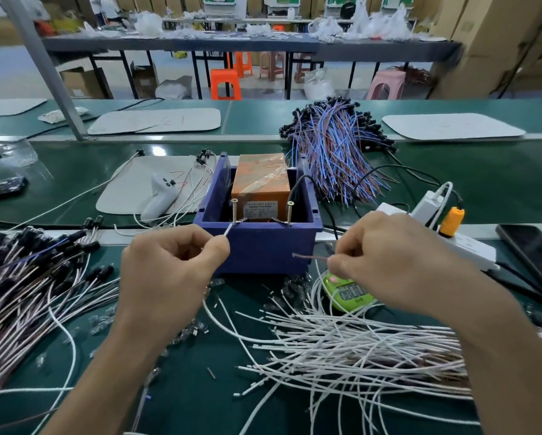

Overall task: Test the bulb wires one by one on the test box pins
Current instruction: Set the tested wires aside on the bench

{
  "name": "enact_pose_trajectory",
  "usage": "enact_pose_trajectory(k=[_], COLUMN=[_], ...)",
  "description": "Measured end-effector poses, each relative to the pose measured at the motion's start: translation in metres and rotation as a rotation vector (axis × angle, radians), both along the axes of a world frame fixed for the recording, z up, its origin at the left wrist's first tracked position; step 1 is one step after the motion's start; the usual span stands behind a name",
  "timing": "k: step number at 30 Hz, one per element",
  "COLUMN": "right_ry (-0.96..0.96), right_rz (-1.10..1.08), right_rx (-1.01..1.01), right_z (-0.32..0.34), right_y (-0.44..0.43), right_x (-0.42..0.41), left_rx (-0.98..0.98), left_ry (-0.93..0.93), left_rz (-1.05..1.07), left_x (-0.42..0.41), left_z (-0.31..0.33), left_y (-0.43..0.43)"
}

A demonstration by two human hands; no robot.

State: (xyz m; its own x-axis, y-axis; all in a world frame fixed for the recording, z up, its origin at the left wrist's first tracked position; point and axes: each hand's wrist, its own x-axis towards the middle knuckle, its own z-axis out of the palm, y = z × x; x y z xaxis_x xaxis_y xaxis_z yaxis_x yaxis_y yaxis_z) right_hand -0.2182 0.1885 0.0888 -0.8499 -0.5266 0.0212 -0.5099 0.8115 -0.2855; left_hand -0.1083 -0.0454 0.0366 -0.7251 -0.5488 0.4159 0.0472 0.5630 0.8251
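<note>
Green bench [200, 403] right under my arms, w/ a big spread of white wires [357, 350] on my right and a dark-capped bundle [28, 271] on my left. Blue test box [257, 246] sits centre, just past my hands, orange block [260, 183] inside, two screw pins up on its near rim. L hand [172, 262] pinches a white wire end [228, 230] betw thumb & forefinger, tip at the foot of the left pin [234, 210]; looks like it's touching. R hand [388, 255] pinches a brownish wire end [307, 256], pointing at the box front, below the right pin [289, 211] and apart from it. Can't pick out the bulb itself.

Risks, my guess: R lead is low, so a sloppy lift hits the box wall or misses the pin = no circuit, and a good bulb reads as a dud. White tip could slide off the screw while I watch the other side. Bare ends meeting each other = short. Loose wires below may snag my wrist & drag a lead off.
</note>
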Motion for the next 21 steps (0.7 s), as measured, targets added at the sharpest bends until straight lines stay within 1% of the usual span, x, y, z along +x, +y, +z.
enact_pose_trajectory(k=[2, 4, 9, 12, 13, 15, 17, 19, 21], right_ry=[-0.039, -0.023, -0.003, 0.047, 0.066, 0.113, 0.166, 0.164, 0.115], right_rz=[-0.025, -0.065, -0.202, -0.275, -0.289, -0.295, -0.274, -0.257, -0.291], right_rx=[0.085, 0.182, 0.396, 0.493, 0.535, 0.595, 0.608, 0.550, 0.406], right_z=[0.006, 0.013, 0.032, 0.030, 0.027, 0.013, -0.009, -0.032, -0.049], right_y=[0.017, 0.040, 0.103, 0.136, 0.144, 0.157, 0.166, 0.170, 0.171], right_x=[0.007, 0.012, 0.018, 0.020, 0.022, 0.025, 0.030, 0.035, 0.041], left_rx=[0.040, 0.160, 0.492, 0.607, 0.608, 0.550, 0.422, 0.273, 0.177], left_ry=[0.007, -0.033, -0.323, -0.419, -0.445, -0.487, -0.535, -0.550, -0.505], left_rz=[-0.056, -0.147, -0.398, -0.467, -0.478, -0.503, -0.520, -0.493, -0.440], left_x=[0.003, 0.003, -0.003, -0.008, -0.009, -0.010, -0.009, -0.006, -0.003], left_z=[0.004, 0.006, -0.005, -0.017, -0.022, -0.030, -0.037, -0.041, -0.042], left_y=[0.002, 0.009, 0.046, 0.081, 0.092, 0.109, 0.115, 0.113, 0.107])
